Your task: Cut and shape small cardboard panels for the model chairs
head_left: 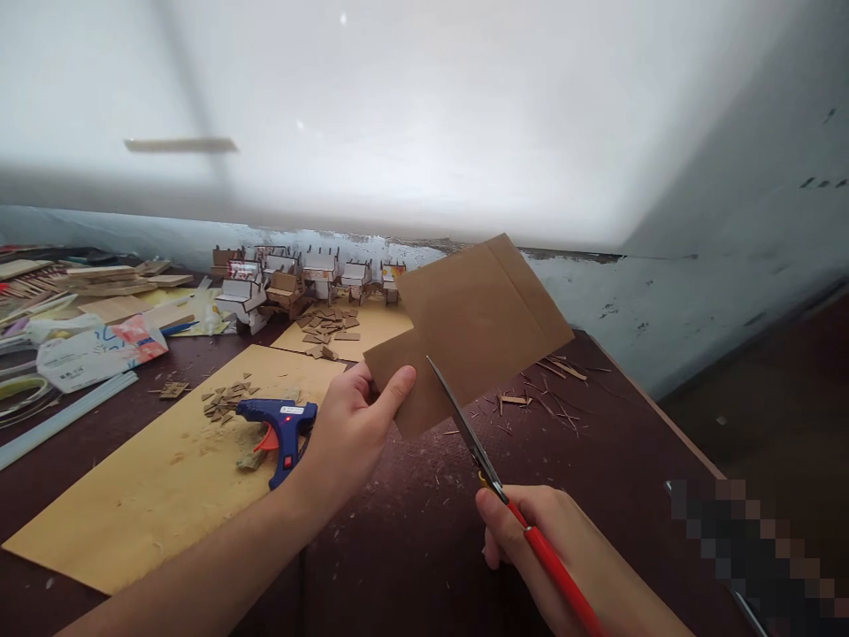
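Note:
My left hand [355,420] pinches a brown cardboard sheet [478,310] at its lower left corner, thumb on top. The sheet is tilted above the table, and a slit runs into it from the left, just above my thumb. In my right hand [531,540] is a pair of scissors [468,433] with red handles. Their blades lie across the lower edge of the cardboard and point up and left. Left of my left hand, a blue glue gun [285,429] with an orange trigger rests on a yellow board, a red light showing on it.
Small cardboard pieces lie on the yellow board [133,495]. Several little cardboard models [322,270] stand along the wall. A white packet [99,354], glue sticks [72,416] and wood strips clutter the left. Thin cardboard scraps [557,398] lie at right on the dark table [391,548].

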A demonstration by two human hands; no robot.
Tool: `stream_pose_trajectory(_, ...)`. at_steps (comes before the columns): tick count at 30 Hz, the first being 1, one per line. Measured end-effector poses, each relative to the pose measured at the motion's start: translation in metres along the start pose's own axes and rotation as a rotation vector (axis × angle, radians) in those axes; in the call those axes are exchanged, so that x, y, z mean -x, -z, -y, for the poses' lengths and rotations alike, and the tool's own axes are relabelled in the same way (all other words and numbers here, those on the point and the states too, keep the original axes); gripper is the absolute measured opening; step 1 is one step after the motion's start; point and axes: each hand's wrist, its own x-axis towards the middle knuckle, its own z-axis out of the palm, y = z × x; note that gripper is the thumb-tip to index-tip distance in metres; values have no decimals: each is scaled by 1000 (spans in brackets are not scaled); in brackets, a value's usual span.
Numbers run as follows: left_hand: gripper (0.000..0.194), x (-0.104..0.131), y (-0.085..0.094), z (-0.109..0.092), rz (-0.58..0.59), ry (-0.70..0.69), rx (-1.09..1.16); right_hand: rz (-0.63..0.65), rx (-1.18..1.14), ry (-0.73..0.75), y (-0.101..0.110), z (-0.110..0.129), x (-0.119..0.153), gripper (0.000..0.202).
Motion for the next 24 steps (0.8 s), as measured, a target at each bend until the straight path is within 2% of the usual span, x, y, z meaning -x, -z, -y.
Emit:
stream_pose_trajectory(4, 38, 4, -2, -2, -16, 5, -74, -12, 38, 11, 1, 4, -1, 71)
stream_pose_trajectory(12, 44, 4, -1, 0, -24, 15, -76, -30, 72, -4, -2, 8, -4, 68)
stream_pose_trajectory(17, 44, 2, -1, 3, -1, 35, 7, -79, 52, 24, -9, 4, -8, 67)
stream_pose_trajectory(24, 42, 0, 0, 8, 8, 21, 41, -59, 18, 46, -7, 2, -9, 66)
